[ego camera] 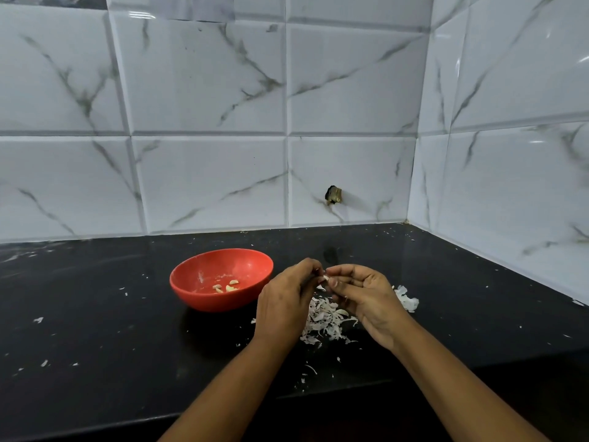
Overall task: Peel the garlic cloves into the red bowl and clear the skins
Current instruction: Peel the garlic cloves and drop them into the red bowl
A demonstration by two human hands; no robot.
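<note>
Garlic clove (325,278) pinched between left hand (285,303) and right hand (369,298); red bowl (188,275) holds few peeled cloves (227,287).

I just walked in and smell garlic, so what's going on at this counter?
A person is peeling garlic bare-handed. The left grip and right grip together pinch one clove at the fingertips, above a pile of skins on the black counter. A few peeled cloves lie in the red bowl to the left. Stray skin bits are scattered around, so clearing is not yet done.
</note>
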